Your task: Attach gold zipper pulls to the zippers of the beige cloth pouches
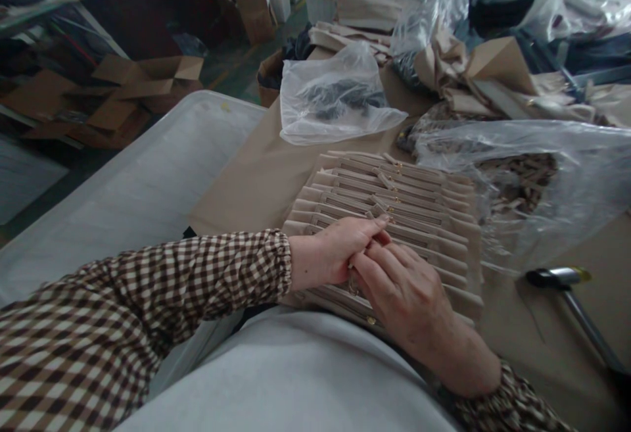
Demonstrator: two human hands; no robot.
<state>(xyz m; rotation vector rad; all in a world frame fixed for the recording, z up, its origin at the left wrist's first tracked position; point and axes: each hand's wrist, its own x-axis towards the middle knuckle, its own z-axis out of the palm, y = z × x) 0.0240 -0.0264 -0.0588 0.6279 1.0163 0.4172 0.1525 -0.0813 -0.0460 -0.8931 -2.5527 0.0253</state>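
My left hand [345, 244] and my right hand [404, 281] meet over a row of overlapping beige fabric pieces with zippers [419, 212]. Both have their fingers closed in a pinch, fingertips touching. Whatever they grip is mostly hidden; a small shiny bit [353, 285] shows below the fingers. Behind my hands, several zippers carry gold-coloured sliders with beige fabric zipper pulls [385, 180]. Nearest to my body, a gold-coloured slider [371, 320] lies on the front zipper.
A hammer [559, 277] lies at the right on the brown tabletop [236, 189]. Clear plastic bags, one with brown pieces [522, 182] and one with dark pieces [340, 96], lie behind. A white plastic bin [162, 156] stands left; open cardboard boxes [123, 90] are beyond it.
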